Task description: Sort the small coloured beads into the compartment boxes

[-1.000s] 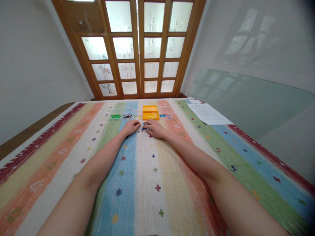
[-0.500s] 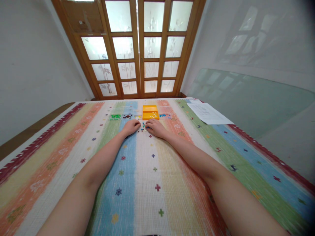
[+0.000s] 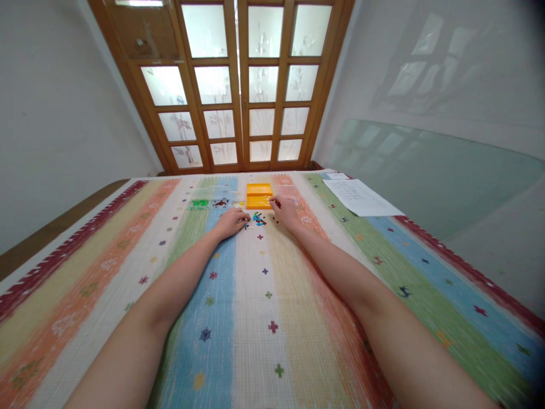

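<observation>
A small heap of blue, green, dark and white pieces (image 3: 258, 219) lies on the striped tablecloth between my hands. My left hand (image 3: 231, 223) rests at the heap's left side, fingers curled together and fingertips by the nearest pieces. Whatever it may hold is too small to make out. Just beyond the heap stands an open yellow box (image 3: 259, 188) with white pieces in its near half. My right hand (image 3: 286, 211) is at the box's right edge, thumb and fingers closed in a pinch. What sits between those fingertips cannot be made out.
Left of the box are clear trays with green pieces (image 3: 200, 203), dark brown pieces (image 3: 220, 203) and yellow pieces (image 3: 239, 203). Printed sheets (image 3: 361, 197) lie at the right rear of the table. Behind the table stand wood-framed glass doors (image 3: 242, 113).
My right hand has moved right and away from me, from the pieces to the box's edge. More of the heap shows. My left hand has shifted slightly right.
</observation>
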### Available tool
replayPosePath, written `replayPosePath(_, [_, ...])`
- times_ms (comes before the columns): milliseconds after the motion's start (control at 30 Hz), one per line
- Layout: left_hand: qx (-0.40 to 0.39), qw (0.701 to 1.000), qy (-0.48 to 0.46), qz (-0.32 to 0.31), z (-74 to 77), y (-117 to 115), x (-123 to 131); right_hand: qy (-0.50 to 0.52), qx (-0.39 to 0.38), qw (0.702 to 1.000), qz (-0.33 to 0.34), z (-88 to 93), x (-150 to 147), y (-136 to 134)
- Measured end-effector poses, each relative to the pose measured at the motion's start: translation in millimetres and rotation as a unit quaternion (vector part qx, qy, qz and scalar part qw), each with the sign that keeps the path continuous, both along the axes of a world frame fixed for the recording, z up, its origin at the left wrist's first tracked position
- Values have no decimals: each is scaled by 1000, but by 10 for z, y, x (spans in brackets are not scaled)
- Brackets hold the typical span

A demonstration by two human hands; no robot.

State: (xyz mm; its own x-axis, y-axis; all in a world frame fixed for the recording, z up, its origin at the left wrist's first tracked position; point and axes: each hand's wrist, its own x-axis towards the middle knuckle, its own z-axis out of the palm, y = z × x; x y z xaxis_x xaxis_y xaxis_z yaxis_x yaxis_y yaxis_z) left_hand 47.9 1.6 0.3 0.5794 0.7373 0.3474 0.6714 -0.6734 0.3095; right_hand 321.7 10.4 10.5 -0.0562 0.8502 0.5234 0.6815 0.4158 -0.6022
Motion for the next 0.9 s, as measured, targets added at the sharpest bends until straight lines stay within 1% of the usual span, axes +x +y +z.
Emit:
replayPosePath(100, [4,1000,0,-10,-4,-3,11,38,8,998,-57,-31,215,119])
replayPosePath(200, [2,1000,-1,-16,4,-11,22,55,6,994,-96,-71,383,206])
replayPosePath(300, [-11,1000,0,-13,36,-33,31,58,-3,991,-123,-112,476,267])
replayPosePath(367, [-21,1000,0,0,69,-55,40,56,-7,990,-129,-137,505,299])
replayPosePath(533, [-27,998,-22,54,124,-83,47,54,-4,991,-123,-188,530,355])
replayPosePath(700, [-15,988,-81,128,102,-4,-52,49,7,995,-91,-238,518,388])
replayPosePath(800, [-15,970,-154,186,78,94,-182,34,12,997,-64,-254,483,378])
replayPosePath(900, [-36,935,-247,252,55,211,-366,20,8,999,-43,-240,426,332])
